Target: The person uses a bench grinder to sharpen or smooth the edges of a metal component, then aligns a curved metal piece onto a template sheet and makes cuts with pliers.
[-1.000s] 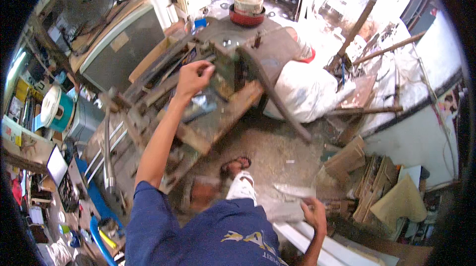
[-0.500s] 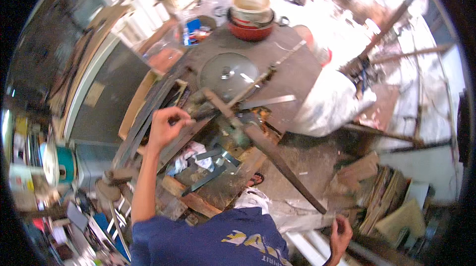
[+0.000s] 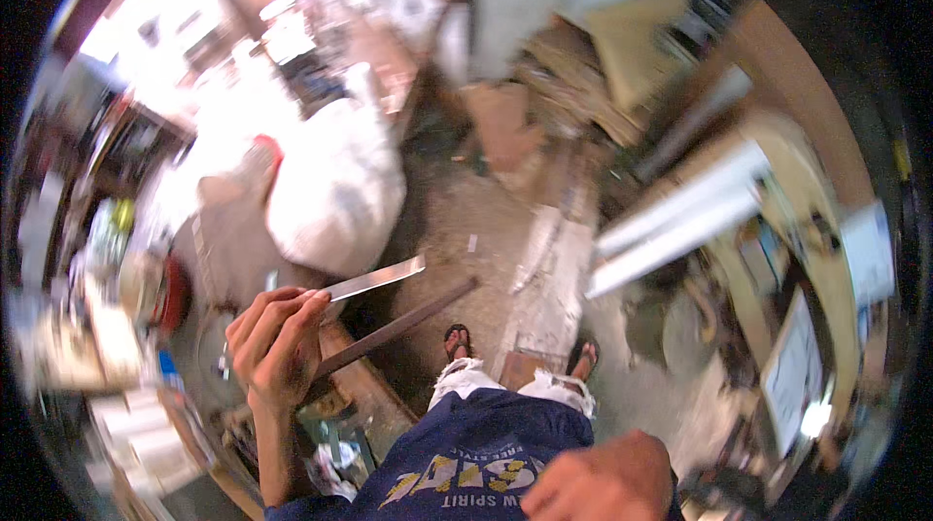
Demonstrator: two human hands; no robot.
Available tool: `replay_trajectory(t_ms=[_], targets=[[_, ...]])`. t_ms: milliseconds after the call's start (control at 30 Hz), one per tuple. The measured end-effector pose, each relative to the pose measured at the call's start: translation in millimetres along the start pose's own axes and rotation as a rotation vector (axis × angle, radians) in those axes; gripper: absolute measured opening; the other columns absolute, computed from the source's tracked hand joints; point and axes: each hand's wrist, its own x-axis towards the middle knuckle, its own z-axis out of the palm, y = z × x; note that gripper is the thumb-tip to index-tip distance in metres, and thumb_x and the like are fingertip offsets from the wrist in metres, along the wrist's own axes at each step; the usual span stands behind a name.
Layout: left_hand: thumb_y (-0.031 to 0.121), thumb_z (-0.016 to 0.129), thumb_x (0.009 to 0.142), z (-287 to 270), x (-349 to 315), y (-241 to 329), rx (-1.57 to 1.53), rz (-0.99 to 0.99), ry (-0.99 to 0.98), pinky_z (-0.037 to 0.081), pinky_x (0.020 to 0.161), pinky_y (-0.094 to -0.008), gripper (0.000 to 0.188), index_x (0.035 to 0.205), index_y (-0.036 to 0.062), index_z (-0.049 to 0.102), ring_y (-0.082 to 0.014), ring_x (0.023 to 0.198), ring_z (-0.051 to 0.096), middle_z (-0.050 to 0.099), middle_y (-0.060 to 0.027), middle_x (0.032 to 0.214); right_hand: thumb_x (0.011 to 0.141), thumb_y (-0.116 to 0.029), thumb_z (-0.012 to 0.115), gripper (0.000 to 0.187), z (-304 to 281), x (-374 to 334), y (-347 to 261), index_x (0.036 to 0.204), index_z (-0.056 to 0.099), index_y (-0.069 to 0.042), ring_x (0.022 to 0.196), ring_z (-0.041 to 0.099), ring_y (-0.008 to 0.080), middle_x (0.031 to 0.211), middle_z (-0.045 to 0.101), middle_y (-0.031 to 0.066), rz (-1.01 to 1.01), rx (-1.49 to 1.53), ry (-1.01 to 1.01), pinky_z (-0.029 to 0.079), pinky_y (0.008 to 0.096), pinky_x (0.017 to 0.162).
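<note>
My left hand (image 3: 280,341) is closed, its fingers pinching one end of a flat, shiny metal strip (image 3: 377,277) that points away to the right. Just below it, a long brown bar (image 3: 413,322) runs out from behind the hand, apart from the strip. In front of my chest, over the dark blue shirt, hangs my right hand (image 3: 607,484). It is blurred and its fingers are mostly hidden, so what it may hold does not show. Blue-white scraps (image 3: 335,453) lie by my left forearm.
A bulky white sack (image 3: 335,186) stands beyond my left hand, next to a brown tabletop (image 3: 219,244). Boards and cardboard (image 3: 573,84) are piled at the far right. Long white panels (image 3: 680,215) lie to the right. My sandalled feet stand on the floor (image 3: 457,220).
The view has swung to the right. The metal strip, earlier lying by the table, is now in my left hand. My right hand has come up in front of my chest.
</note>
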Motion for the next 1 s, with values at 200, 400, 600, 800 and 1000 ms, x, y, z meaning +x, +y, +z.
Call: replay_trajectory(t_ms=[200,400,600,800,1000], targets=[[-0.009,0.074,0.071,109,55,124,-0.275,0.208,-0.065,0.052,0.060,-0.0316,0.015,0.084,-0.0006,0.074,-0.0250,0.069,0.068,0.068,-0.0096,0.074,0.075,-0.012,0.086,0.033,39,-132,-104,0.105,0.073,-0.005,0.090,0.069,0.0158,0.091,0.072,0.0053,0.577,-0.611,0.883,0.052,0.0309,0.083],[-0.004,0.075,0.070,228,86,366,-0.740,0.593,-0.271,0.052,0.067,-0.0344,0.015,0.082,0.0041,0.074,-0.0279,0.073,0.068,0.071,-0.0111,0.081,0.079,-0.008,0.084,0.025,102,-323,-222,0.103,0.076,-0.005,0.084,0.067,0.0198,0.092,0.073,0.0057,0.314,-1.316,1.473,0.053,0.0325,0.075],[-0.001,0.074,0.082,282,80,580,-0.917,0.331,-0.642,0.054,0.070,-0.0336,0.011,0.093,-0.0014,0.072,-0.0234,0.076,0.070,0.073,-0.0138,0.084,0.088,-0.012,0.075,0.011,163,-427,-392,0.097,0.076,-0.006,0.078,0.067,0.0248,0.086,0.072,0.0079,0.437,-1.367,1.415,0.051,0.0366,0.068],[-0.003,0.071,0.087,338,59,742,-1.174,0.697,-1.014,0.054,0.067,-0.0310,0.011,0.097,-0.0029,0.068,-0.0175,0.075,0.071,0.073,-0.0161,0.085,0.086,-0.007,0.072,0.012,258,-493,-468,0.097,0.070,-0.002,0.079,0.068,0.0285,0.088,0.072,0.0108,0.617,-1.334,1.863,0.052,0.0389,0.070],[0.021,0.072,0.094,395,5,901,-1.492,0.276,-2.450,0.053,0.077,-0.0325,0.032,0.113,-0.0036,0.065,-0.0164,0.088,0.066,0.070,-0.0113,0.102,0.081,-0.004,0.077,0.015,373,-535,-539,0.096,0.072,-0.003,0.080,0.068,0.0287,0.089,0.072,0.0113,0.564,-1.505,1.898,0.051,0.0372,0.069]])
